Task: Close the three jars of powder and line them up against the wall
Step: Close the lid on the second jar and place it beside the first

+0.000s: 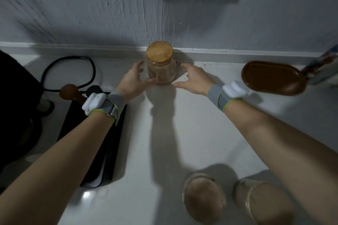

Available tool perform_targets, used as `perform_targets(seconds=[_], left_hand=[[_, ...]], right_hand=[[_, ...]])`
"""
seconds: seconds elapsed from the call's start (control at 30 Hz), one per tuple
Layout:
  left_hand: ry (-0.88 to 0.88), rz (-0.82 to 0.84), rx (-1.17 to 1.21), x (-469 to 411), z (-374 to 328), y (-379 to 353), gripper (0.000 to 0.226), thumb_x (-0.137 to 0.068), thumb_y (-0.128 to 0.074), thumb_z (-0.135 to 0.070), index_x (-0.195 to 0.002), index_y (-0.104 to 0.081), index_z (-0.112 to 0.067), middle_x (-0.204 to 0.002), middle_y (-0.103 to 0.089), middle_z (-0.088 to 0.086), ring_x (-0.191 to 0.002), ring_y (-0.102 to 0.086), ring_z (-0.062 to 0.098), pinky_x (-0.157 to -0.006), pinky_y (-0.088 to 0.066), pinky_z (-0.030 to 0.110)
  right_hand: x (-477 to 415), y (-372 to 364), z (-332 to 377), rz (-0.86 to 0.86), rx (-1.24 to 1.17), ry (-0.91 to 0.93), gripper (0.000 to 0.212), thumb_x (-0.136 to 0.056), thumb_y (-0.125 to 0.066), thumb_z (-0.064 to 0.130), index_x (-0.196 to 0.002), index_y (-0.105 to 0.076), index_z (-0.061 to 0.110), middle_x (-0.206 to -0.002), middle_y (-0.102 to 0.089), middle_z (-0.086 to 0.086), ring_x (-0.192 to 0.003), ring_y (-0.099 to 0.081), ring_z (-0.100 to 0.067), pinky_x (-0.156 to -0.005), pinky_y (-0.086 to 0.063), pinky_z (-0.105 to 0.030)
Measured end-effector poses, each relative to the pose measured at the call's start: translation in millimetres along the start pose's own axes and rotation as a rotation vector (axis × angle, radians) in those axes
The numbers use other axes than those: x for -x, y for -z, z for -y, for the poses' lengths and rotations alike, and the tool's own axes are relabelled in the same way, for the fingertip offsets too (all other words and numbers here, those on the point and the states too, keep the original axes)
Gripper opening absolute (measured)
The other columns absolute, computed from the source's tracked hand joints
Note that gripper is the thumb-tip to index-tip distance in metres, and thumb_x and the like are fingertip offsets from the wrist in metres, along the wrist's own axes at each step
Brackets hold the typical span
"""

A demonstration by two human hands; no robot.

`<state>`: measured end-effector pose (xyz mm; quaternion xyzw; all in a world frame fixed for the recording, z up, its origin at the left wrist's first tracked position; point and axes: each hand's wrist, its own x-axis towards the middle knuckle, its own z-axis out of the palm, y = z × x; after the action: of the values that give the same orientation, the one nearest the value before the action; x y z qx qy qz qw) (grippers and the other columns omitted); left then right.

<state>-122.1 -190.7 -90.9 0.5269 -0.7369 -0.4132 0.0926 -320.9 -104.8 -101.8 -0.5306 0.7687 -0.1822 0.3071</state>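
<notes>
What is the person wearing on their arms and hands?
Bare hands and forearms, no sleeves or gloves. Each wrist has a grey fabric band edged in lime green, with a white rounded plastic device strapped on: left wristband, right wristband.

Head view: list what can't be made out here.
- Front jars and: blurred, right one partly under the right forearm; lids not seen.
- Carton: cut by right edge, print unreadable.
- Left hand, right hand: contact with corked jar unclear.
</notes>
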Motion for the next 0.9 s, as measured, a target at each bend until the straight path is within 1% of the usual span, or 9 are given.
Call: perform_targets(seconds=[0.07, 0.17, 0.37, 0.5, 0.57, 0.63, 0.7, 0.8, 0.9], left_hand=[[-0.041, -0.051, -0.028, 27, -6, -2, 0.083, -0.086, -0.077, -0.037, -0.155, -0.034, -0.018, -0.151, -0.05, 0.011, -0.138, -0.048, 0.026, -0.109, -0.041, 0.035], [-0.157, -0.032, 0.007, 72, -17, -8, 0.062, -0.091, -0.073, -0.03, -0.146, -0.048, -0.017, -0.138, -0.062, 0.01, -0.128, -0.058, 0.026, -0.107, -0.047, 0.039], [-0.275, 0.223, 0.042, 146, -37, -21, 0.035, -0.094, -0.069, -0.024, -0.128, -0.064, -0.014, -0.12, -0.071, 0.005, -0.108, -0.069, 0.015, -0.101, -0.053, 0.026], [-0.33, 0.248, 0.121, 189, -41, -34, 0.023, -0.096, -0.066, -0.03, -0.118, -0.068, -0.022, -0.114, -0.074, -0.005, -0.106, -0.069, 0.001, -0.094, -0.052, 0.017], [-0.306, 0.261, 0.199, 209, -37, -43, 0.026, -0.097, -0.064, -0.033, -0.118, -0.069, -0.02, -0.109, -0.074, -0.011, -0.096, -0.068, -0.008, -0.085, -0.049, 0.012], [-0.278, 0.269, 0.255, 228, -28, -53, 0.033, -0.094, -0.065, -0.038, -0.122, -0.067, -0.02, -0.109, -0.074, -0.01, -0.092, -0.067, -0.009, -0.086, -0.049, 0.016], [-0.24, 0.315, 0.288, 241, -14, -63, 0.047, -0.086, -0.072, -0.046, -0.126, -0.063, -0.024, -0.118, -0.072, -0.006, -0.106, -0.067, -0.003, -0.097, -0.052, 0.026], [-0.253, 0.42, 0.209, 254, 8, -75, 0.084, -0.063, -0.085, -0.059, -0.135, -0.05, -0.035, -0.135, -0.061, -0.006, -0.127, -0.057, 0.007, -0.106, -0.048, 0.033], [-0.283, 0.461, 0.152, 262, 21, -86, 0.105, -0.052, -0.093, -0.054, -0.142, -0.04, -0.039, -0.139, -0.056, -0.006, -0.129, -0.055, 0.009, -0.108, -0.047, 0.039]], right_hand=[[23, 6, 1, -0.011, 0.022, 0.011, 0.068, -0.082, -0.074, 0.037, -0.141, -0.05, 0.013, -0.138, -0.058, -0.01, -0.126, -0.054, -0.029, -0.106, -0.042, -0.04], [64, 14, 5, -0.002, 0.02, 0.042, 0.053, -0.082, -0.073, 0.039, -0.129, -0.061, 0.019, -0.121, -0.068, -0.003, -0.111, -0.063, -0.022, -0.1, -0.047, -0.037], [154, 25, 19, 0.053, 0.012, 0.122, 0.048, -0.085, -0.072, 0.033, -0.13, -0.061, 0.019, -0.121, -0.068, -0.002, -0.1, -0.068, -0.017, -0.094, -0.051, -0.033], [212, 22, 20, 0.047, 0.009, 0.159, 0.047, -0.087, -0.069, 0.036, -0.131, -0.06, 0.023, -0.119, -0.067, 0.002, -0.103, -0.066, -0.014, -0.092, -0.052, -0.034], [236, 17, 18, 0.048, 0.025, 0.155, 0.05, -0.086, -0.068, 0.04, -0.133, -0.058, 0.025, -0.122, -0.066, 0.003, -0.107, -0.064, -0.014, -0.093, -0.052, -0.038], [256, 12, 16, 0.032, 0.08, 0.146, 0.058, -0.085, -0.068, 0.044, -0.138, -0.053, 0.026, -0.129, -0.064, 0.003, -0.112, -0.062, -0.015, -0.095, -0.051, -0.041], [273, 7, 14, 0.043, 0.174, 0.147, 0.065, -0.085, -0.066, 0.049, -0.142, -0.048, 0.026, -0.137, -0.058, 0.001, -0.12, -0.057, -0.017, -0.099, -0.047, -0.041], [294, -3, 12, 0.133, 0.284, 0.17, 0.072, -0.084, -0.065, 0.054, -0.146, -0.041, 0.025, -0.141, -0.052, -0.002, -0.128, -0.049, -0.023, -0.102, -0.043, -0.042], [301, -16, 11, 0.181, 0.286, 0.153, 0.083, -0.075, -0.072, 0.056, -0.146, -0.037, 0.031, -0.142, -0.049, 0.001, -0.127, -0.049, -0.021, -0.1, -0.044, -0.042]])
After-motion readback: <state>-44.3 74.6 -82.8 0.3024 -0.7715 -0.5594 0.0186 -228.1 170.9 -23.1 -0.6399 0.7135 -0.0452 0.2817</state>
